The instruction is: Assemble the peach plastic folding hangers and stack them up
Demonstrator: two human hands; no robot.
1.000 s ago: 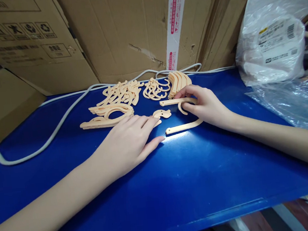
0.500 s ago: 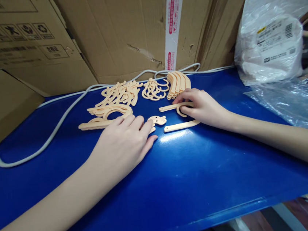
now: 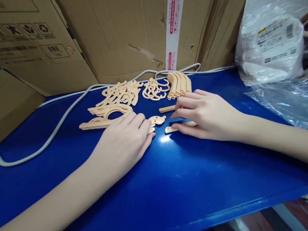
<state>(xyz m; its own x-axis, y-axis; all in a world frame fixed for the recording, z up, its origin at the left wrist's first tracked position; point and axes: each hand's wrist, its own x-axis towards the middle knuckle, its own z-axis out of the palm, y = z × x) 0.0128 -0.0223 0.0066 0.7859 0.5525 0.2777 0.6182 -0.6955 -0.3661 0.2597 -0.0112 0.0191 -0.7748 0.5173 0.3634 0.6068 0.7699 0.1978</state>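
Finger and thumb of the right hand (image 3: 202,114) stand parted; whether the left hand (image 3: 127,135) is closed on anything, I can't tell. Beneath both spreads the blue table (image 3: 162,191). Beyond them stands a carton (image 3: 117,31), and off to the right hand's right sits a plastic bag (image 3: 269,48). White cable (image 3: 62,130) curves left of the left hand. Just past that hand lies a stack (image 3: 97,124), with curved pieces (image 3: 108,95) farther on. Bent bars (image 3: 179,83) lie beyond the right hand, hooks (image 3: 155,89) beyond the gap between hands. From under the right hand poke a far strip (image 3: 166,109) and, by its thumb, a near strip (image 3: 169,129). One small holed piece (image 3: 158,120) shows at the left fingertips.
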